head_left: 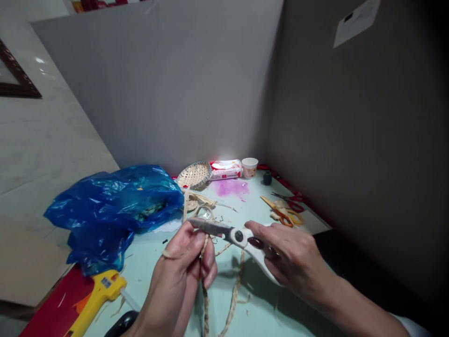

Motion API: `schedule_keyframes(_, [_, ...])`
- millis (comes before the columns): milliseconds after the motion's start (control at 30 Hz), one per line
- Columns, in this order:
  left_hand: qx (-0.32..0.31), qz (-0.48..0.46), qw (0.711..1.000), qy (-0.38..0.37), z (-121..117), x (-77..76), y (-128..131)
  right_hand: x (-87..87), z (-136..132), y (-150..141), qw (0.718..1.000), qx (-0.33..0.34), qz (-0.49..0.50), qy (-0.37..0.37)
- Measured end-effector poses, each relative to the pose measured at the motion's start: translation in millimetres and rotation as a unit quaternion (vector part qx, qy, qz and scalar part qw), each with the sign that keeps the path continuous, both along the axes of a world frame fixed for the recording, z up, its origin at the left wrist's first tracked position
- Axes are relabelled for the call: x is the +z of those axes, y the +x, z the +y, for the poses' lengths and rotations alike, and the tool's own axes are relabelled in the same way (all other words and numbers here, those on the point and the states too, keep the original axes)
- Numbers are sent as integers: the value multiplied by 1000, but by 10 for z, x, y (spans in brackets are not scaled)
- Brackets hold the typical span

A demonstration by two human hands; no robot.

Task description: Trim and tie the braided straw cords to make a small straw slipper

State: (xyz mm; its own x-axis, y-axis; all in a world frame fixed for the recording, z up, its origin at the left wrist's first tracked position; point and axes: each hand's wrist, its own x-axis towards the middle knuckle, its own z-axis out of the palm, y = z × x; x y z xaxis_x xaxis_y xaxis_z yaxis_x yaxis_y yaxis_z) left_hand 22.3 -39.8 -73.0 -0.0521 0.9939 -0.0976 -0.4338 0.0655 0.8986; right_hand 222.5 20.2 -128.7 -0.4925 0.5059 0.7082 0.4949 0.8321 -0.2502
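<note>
My left hand [187,264] pinches a braided straw cord [205,299] between thumb and fingers. The cord hangs down and loops back up on the right, below the scissors. In my right hand [293,252] is a pair of white-handled scissors [238,235], with fingers wrapped round the handles. Their blades point left and lie across the top of my left fingertips, close to the cord's upper end. Whether the blades touch the cord I cannot tell.
A blue plastic bag [115,201] lies at the left, above a yellow glue gun [96,299]. At the back stand a woven basket [194,175], a wipes pack [226,170] and a paper cup [249,167]. Orange-handled scissors [280,213] and a dark thread spool [267,178] lie at the right.
</note>
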Motion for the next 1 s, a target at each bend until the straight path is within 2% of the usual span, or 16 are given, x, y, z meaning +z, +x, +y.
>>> schedule_keyframes(67, [-4,-17,1000,-4,4,8,-7,40,-17,-31,990,-13,46,-135])
schedule_keyframes(133, [-3,-33,999,-10,9,8,-8,91,-18,-60,955,-24,124,-270])
schedule_keyframes(200, [-5,-39,999,-15,11,3,-4,135,-3,-79,916,-32,190,-353])
schedule_keyframes(267, [-13,-43,999,-20,12,-2,5,158,19,-90,889,-33,219,-400])
schedule_keyframes(367, [-18,-49,998,-26,14,0,21,157,40,-104,867,-25,232,-440])
schedule_keyframes(567, [-7,-36,999,-30,37,-19,22,176,10,-116,843,-19,250,-476])
schedule_keyframes(700, [-61,-28,995,-68,52,-116,21,232,-41,-152,823,47,275,-495])
schedule_keyframes(800, [-122,-14,987,-102,58,-225,56,252,-72,-205,775,116,309,-539])
schedule_keyframes(867, [-148,0,983,-112,59,-284,85,252,-81,-231,739,135,348,-561])
schedule_keyframes(1000, [-155,74,981,-93,54,-324,109,266,-82,-238,711,122,395,-568])
